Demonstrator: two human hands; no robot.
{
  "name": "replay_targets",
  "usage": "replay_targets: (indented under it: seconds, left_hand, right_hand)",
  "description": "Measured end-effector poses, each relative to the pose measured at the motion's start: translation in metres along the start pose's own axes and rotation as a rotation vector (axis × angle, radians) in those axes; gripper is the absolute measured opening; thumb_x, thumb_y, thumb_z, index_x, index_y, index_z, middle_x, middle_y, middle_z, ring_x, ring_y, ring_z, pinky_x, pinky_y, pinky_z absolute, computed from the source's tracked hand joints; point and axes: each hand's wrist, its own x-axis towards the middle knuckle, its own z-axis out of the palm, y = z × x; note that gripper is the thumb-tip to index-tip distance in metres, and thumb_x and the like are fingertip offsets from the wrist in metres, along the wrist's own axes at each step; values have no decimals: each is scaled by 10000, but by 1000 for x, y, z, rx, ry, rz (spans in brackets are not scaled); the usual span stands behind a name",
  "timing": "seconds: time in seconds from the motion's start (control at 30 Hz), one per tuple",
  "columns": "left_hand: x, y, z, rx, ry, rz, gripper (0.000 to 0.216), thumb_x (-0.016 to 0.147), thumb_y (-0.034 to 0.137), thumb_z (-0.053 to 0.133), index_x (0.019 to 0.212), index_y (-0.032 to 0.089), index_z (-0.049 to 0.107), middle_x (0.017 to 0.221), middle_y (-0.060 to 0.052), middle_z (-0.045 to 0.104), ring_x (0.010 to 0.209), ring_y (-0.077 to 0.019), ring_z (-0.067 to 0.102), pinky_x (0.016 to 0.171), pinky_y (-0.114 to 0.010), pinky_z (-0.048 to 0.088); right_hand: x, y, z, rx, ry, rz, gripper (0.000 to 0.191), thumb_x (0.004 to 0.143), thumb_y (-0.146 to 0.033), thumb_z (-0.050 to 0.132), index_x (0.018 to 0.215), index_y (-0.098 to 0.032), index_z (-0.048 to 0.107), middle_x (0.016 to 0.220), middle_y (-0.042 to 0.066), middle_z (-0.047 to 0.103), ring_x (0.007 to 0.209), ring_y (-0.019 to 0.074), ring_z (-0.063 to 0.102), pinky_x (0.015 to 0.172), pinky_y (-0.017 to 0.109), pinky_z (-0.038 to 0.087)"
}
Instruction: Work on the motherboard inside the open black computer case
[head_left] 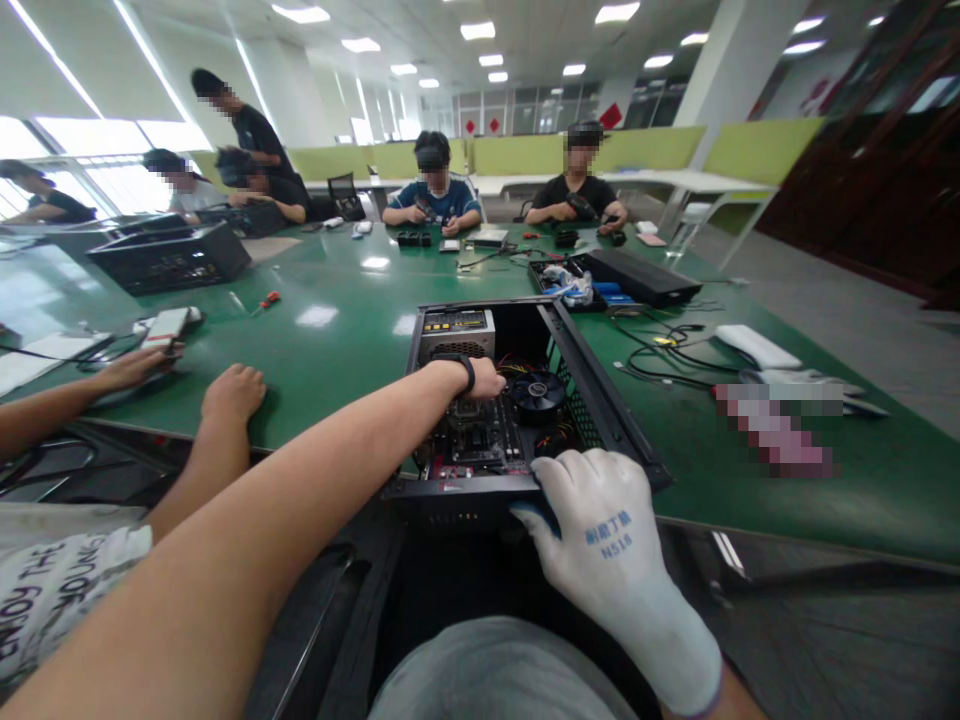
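Note:
An open black computer case (600, 400) lies before me at the table's near edge, its inside facing up. In it I see a power supply (456, 330), a motherboard (469, 435) and a round black cooling fan (537, 392). My left hand (486, 377), ungloved and with a black band at the wrist, reaches over the motherboard. Its fingers are curled closed beside the fan, and whatever they grip is hidden. My right hand (600, 510) wears a white glove and is wrapped around the near rim of the case, thumb on the outer side.
Black cables (660, 350), a white box (757, 347) and a glove (802, 385) lie to the right. Beyond the case sits a black tray (570, 285) with bagged parts. At left, a co-worker's arm (229, 410) rests on the green table (337, 345). Other people work across it.

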Motion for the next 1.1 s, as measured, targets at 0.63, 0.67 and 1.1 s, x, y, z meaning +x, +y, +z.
replay_targets:
  seconds: [0.63, 0.67, 1.1]
  left_hand:
    - [-57, -33, -64, -316, 696, 6, 369, 994, 367, 298, 850, 200, 593, 846, -72, 665, 832, -189, 607, 761, -296, 412]
    - [-57, -37, -64, -319, 709, 3, 398, 997, 382, 286, 815, 202, 591, 822, -69, 658, 818, -189, 603, 749, -297, 406]
    - [-53, -62, -31, -358, 674, -67, 439, 998, 422, 241, 673, 216, 453, 697, -25, 596, 669, -163, 545, 636, -296, 344]
  right_hand:
    - [107, 35, 41, -109, -56, 8, 359, 895, -509, 521, 1038, -190, 598, 982, 117, 619, 923, 260, 486, 761, 373, 247]
    - [123, 39, 48, -114, -56, 16, 374, 898, -507, 511, 1064, -183, 596, 1002, 130, 621, 937, 266, 489, 765, 375, 251]
    - [295, 76, 112, -188, -101, 111, 422, 915, -448, 574, 1231, -168, 571, 1232, 93, 587, 1066, 208, 590, 912, 438, 502]
